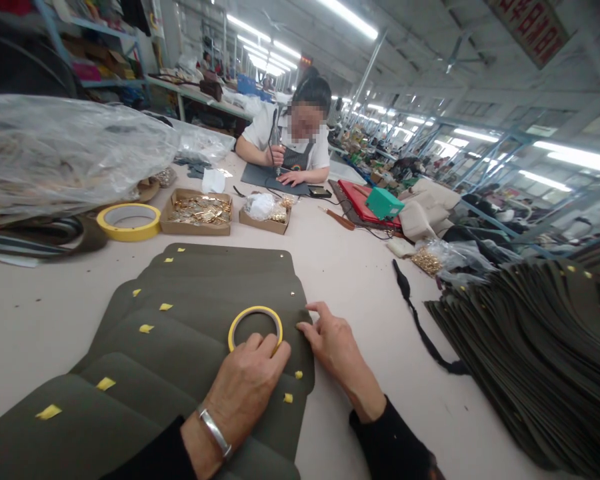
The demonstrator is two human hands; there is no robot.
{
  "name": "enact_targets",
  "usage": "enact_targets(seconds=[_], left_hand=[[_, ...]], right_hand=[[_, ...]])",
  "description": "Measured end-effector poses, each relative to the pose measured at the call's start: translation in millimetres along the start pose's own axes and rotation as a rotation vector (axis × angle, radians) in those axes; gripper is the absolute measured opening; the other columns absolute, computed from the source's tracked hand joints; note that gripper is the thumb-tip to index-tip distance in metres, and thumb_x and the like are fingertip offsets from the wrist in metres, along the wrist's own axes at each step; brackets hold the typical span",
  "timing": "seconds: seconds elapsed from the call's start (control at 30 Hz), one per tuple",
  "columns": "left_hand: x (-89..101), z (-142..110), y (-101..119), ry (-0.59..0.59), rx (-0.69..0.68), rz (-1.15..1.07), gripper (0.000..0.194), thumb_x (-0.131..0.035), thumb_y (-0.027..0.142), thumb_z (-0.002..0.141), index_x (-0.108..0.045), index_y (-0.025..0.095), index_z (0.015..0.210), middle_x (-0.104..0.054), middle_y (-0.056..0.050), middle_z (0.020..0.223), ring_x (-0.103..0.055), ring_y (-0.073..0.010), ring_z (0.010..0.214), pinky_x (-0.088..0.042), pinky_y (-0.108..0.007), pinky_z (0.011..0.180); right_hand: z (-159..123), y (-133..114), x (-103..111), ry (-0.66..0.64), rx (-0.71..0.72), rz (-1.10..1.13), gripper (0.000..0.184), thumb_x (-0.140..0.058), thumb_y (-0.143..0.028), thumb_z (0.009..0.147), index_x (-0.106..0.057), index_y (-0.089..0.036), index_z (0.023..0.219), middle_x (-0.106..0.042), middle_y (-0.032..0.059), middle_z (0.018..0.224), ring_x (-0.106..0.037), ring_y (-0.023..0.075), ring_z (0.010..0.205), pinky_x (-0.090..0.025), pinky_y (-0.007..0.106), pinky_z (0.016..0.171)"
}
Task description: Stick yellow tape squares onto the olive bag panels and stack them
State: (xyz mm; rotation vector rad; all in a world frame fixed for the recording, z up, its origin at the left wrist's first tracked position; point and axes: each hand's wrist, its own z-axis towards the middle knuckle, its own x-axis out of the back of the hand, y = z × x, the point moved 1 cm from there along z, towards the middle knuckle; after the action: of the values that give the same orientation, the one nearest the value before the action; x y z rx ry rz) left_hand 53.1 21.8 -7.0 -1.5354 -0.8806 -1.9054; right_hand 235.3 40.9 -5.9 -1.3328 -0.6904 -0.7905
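Note:
Several dark olive leather pieces [195,313] lie overlapped in a fan on the table in front of me, each marked with small yellow tape tabs [146,328]. A thin roll of yellow tape [255,327] rests on top of them. My left hand [245,387], with a metal bracelet on the wrist, holds the near edge of that roll with curled fingers. My right hand [333,343] presses its fingertips on the right edge of a leather piece, fingers stretched flat.
A tall stack of olive pieces [530,353] lies at the right, with a black strap [420,327] beside it. Behind are a wider yellow tape roll [129,221], boxes of gold hardware [197,212], plastic bags [65,147] and a seated person [293,137] working.

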Motion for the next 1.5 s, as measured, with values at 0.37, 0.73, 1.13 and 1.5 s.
enact_targets(seconds=[0.37,0.73,1.13,1.5], left_hand=[[5.7,-1.4,-2.8,-0.011,-0.046,0.03,0.022,-0.045,0.002,0.085,-0.057,0.02,0.089,-0.059,-0.005,0.085,-0.055,-0.0246,0.079,-0.049,-0.039,0.068],[4.0,-0.2,-6.8,0.079,-0.114,0.064,0.019,-0.044,0.004,0.086,-0.055,0.02,0.085,-0.058,-0.004,0.079,-0.057,-0.0224,0.068,-0.047,-0.034,0.058],[12.3,-5.3,-18.6,0.472,-0.186,-0.262,0.042,-0.038,0.022,0.1,-0.037,0.017,0.141,-0.068,-0.007,0.119,-0.068,-0.014,0.098,-0.054,-0.021,0.081],[12.8,-12.3,-14.0,0.496,-0.117,-0.202,0.031,-0.037,0.026,0.1,-0.048,0.016,0.128,-0.073,-0.008,0.106,-0.071,-0.0161,0.079,-0.056,-0.025,0.07]], right_hand=[[-7.2,-4.5,-0.6,-0.052,0.366,-0.304,0.021,-0.046,-0.013,0.093,-0.067,-0.014,0.095,-0.068,0.0093,0.087,-0.064,0.0193,0.082,-0.049,0.028,0.078],[13.3,-30.3,13.8,-0.283,0.056,-0.345,0.023,-0.052,-0.011,0.076,-0.07,-0.017,0.063,-0.072,0.007,0.068,-0.06,0.0147,0.06,-0.034,0.025,0.056],[-30.5,-34.3,20.7,0.017,0.299,0.339,0.018,-0.055,-0.013,0.085,-0.069,-0.016,0.096,-0.069,0.0035,0.083,-0.062,0.0133,0.073,-0.048,0.023,0.071],[-31.5,-39.6,0.6,0.213,0.592,0.153,0.015,-0.051,-0.008,0.082,-0.063,-0.017,0.082,-0.065,0.0036,0.071,-0.059,0.0142,0.064,-0.047,0.024,0.062]])
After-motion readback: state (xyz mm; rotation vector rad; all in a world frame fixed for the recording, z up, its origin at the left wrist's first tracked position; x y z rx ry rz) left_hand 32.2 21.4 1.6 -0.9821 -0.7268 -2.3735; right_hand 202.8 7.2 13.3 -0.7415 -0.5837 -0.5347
